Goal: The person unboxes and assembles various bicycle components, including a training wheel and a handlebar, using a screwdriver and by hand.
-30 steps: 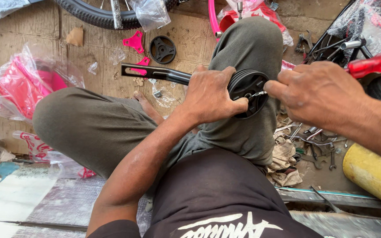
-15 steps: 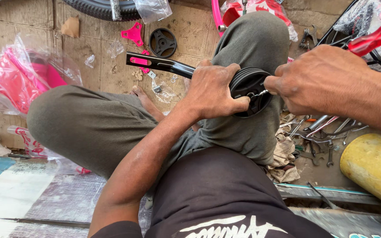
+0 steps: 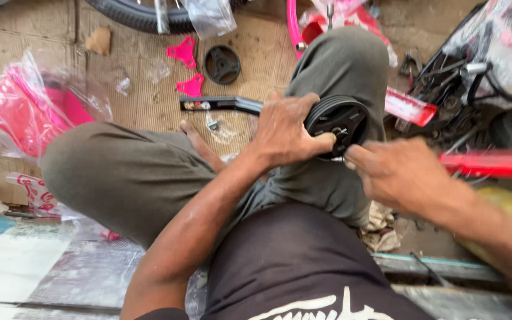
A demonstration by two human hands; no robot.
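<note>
Black ribbed wheel [image 3: 338, 123], small and plastic, sits on our raised right knee, joined to a black bracket arm [image 3: 220, 105] that reaches out leftward over the floor. Our left hand [image 3: 285, 133] wraps the wheel's near rim, fingers [image 3: 318, 144] clamped on it with the thumb pressed along its lower edge. Our right hand [image 3: 395, 178] comes in from the right, fingers pinched together at the hub, though we cannot tell what small part, if any, they hold there; the hand is blurred. Beyond the knee lie two pink brackets [image 3: 184, 52], a black disc [image 3: 222, 64] and a tyre [image 3: 143, 15] on the brown cardboard floor [image 3: 42, 35]. A pink part in a clear bag [image 3: 28, 112] rests at left; red frame pieces [image 3: 493, 164] crowd the right. We judge the main risk a slip: the wheel is braced only on a rounded knee, so a hard push at the hub could tip it, and any small fastener could drop into the clutter below.
</note>
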